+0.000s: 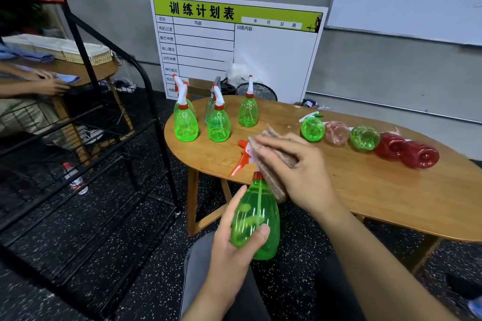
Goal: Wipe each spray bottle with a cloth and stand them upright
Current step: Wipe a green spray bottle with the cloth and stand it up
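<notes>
Left of the wooden table (pixel 365 190), my left hand (pixel 232 247) grips the green spray bottle (pixel 257 219) firmly while my right hand (pixel 300 172) clasps the cloth (pixel 273 164) against its neck; I'd rotate it steadily under the cloth.

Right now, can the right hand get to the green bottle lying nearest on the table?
Probably yes, once free. The right hand holds the cloth now, but nothing stands between it and that lying green bottle on the table.
</notes>
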Available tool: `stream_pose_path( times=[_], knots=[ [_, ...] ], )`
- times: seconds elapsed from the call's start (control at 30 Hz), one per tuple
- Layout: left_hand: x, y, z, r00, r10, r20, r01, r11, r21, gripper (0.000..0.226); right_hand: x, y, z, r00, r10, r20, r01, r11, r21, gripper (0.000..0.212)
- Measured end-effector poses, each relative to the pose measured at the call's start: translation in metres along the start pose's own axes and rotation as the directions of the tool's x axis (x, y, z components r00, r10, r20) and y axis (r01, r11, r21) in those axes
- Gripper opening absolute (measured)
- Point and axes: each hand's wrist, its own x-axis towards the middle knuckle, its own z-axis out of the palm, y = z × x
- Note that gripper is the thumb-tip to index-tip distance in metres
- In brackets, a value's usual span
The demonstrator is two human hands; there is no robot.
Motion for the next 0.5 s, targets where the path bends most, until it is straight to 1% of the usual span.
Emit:
stream_pose_path(
  times=[0.07, 0.1, 0.17, 0.27, 0.33, 0.4, 0.43, 0.47, 0.5],
  knots=[
    [0.002, -0.001, -0.002, 0.999, -0.001, -0.032, -0.001, 0.999, -0.049, 0.081, -0.016, 0.002, 0.001, 0.980, 0.152, -0.127, -0.116, 0.961, 0.250, 0.026],
    [0.003, -0.002, -0.003, 0.999, -0.002, -0.040, -0.001, 0.997, -0.071, 0.080, -0.027, 0.006, 0.003, 0.959, 0.229, -0.165, -0.169, 0.934, 0.315, 0.024],
    [0.004, -0.002, -0.005, 0.999, -0.009, -0.048, 0.004, 0.994, -0.110, 0.075, -0.050, 0.017, 0.008, 0.917, 0.356, -0.178, -0.266, 0.880, 0.393, 0.023],
    [0.006, -0.003, -0.007, 0.998, -0.021, -0.060, 0.013, 0.991, -0.134, 0.065, -0.077, 0.029, 0.021, 0.842, 0.520, -0.145, -0.382, 0.764, 0.520, 0.030],
    [0.008, -0.005, -0.007, 0.997, -0.032, -0.067, 0.024, 0.993, -0.113, 0.051, -0.088, 0.034, 0.031, 0.813, 0.567, -0.133, -0.393, 0.703, 0.593, 0.033],
    [0.008, -0.006, -0.007, 0.998, -0.031, -0.048, 0.027, 0.996, -0.079, 0.046, -0.094, 0.035, 0.038, 0.794, 0.593, -0.131, -0.388, 0.661, 0.642, 0.032],
    [0.008, -0.006, -0.007, 0.999, -0.023, -0.038, 0.021, 0.998, -0.057, 0.047, -0.095, 0.034, 0.040, 0.787, 0.603, -0.131, -0.388, 0.648, 0.656, 0.031],
    [0.007, -0.004, -0.007, 0.999, -0.014, -0.033, 0.014, 1.000, -0.025, 0.054, -0.095, 0.035, 0.039, 0.787, 0.604, -0.125, -0.386, 0.641, 0.663, 0.031],
    [0.007, -0.003, -0.006, 1.000, -0.005, -0.024, 0.005, 1.000, 0.014, 0.069, -0.095, 0.035, 0.038, 0.791, 0.600, -0.119, -0.384, 0.637, 0.668, 0.031]
  ],
)
